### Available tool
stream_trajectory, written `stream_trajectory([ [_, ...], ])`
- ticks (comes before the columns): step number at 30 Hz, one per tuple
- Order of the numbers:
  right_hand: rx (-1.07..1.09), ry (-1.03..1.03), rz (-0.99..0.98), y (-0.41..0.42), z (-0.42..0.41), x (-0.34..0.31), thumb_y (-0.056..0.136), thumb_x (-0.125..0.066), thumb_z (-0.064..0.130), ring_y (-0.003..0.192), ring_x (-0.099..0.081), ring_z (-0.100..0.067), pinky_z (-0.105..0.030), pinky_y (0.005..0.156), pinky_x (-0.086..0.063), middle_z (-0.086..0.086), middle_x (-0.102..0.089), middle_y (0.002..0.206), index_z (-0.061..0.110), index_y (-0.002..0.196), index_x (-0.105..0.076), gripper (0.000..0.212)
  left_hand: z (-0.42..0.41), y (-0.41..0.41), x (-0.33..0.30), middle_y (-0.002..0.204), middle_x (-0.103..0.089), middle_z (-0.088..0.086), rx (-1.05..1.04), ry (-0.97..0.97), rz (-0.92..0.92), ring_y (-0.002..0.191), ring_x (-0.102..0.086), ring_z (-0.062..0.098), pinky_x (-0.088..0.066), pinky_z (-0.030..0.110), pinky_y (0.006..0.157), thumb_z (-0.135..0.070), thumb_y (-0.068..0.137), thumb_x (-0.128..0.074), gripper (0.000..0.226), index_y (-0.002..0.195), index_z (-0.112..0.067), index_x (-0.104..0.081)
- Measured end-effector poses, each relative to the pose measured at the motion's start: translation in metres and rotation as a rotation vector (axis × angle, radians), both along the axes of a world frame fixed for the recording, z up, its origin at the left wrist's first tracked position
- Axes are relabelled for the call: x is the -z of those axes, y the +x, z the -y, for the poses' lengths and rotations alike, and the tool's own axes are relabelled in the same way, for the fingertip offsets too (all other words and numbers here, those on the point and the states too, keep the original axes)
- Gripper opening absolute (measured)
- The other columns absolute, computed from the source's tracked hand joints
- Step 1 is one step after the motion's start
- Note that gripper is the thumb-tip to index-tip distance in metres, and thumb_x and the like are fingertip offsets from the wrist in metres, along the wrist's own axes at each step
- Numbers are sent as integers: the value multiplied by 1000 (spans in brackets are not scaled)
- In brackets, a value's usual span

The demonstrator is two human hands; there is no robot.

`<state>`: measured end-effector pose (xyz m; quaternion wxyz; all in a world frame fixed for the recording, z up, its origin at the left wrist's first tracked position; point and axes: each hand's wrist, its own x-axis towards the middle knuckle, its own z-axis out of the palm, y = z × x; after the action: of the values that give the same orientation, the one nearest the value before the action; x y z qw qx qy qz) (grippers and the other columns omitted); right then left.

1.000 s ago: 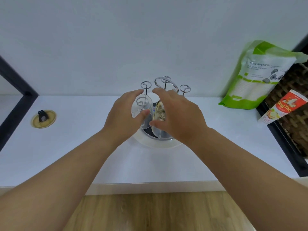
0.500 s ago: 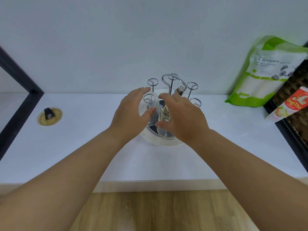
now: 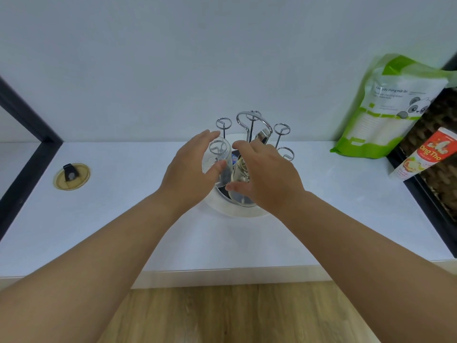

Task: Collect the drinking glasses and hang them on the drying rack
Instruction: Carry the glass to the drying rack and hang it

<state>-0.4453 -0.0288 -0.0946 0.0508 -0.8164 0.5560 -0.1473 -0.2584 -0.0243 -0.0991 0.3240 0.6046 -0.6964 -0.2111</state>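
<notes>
Clear glass [image 3: 218, 167] sat inverted on wire peg at rack's near-left; second glass [image 3: 238, 180] inverted on peg beside it. Versus half a second ago: left hand [image 3: 190, 174] had opened, fingers spread, thumb only brushing glass; right hand [image 3: 267, 177] also loosened, not gripping. Judgement: both glasses hung, release under way. Drying rack [image 3: 252, 134] stood mid-worktop near back edge; round white drip tray [image 3: 237, 214] under it held rack and glasses. Remaining pegs empty.

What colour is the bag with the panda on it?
The panda bag is green and white, seen best in the head view.
</notes>
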Motion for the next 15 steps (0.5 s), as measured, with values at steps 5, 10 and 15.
stream_trajectory([
  [5,-24,14,9,-4,-5,-9,73,-84,62,116,-55,-25,-39,75,-53,4,-58,125,30,143,-46,87,-2,-1,-2,165,-33,-6,-19,34,23,155,-22,15,-24,35,120,-40,97,-67,60,152,-32,-44],
  [10,-77,-31,128,-33,-11,-28,71,-81,66,118,-55,-20,-41,79,-53,8,-59,129,37,140,-49,82,-9,-2,-5,167,-29,-5,-56,-43,14,155,-17,17,-18,31,118,-44,94,-69,63,151,-30,-45],
  [15,69,-42,228,-74,-1,-28,88,-56,66,114,-57,-17,-40,89,-51,9,-64,125,34,134,-58,55,-28,-8,-7,159,-41,-3,21,-231,159,151,-30,21,-30,47,119,-64,85,-66,69,143,-28,-54],
])
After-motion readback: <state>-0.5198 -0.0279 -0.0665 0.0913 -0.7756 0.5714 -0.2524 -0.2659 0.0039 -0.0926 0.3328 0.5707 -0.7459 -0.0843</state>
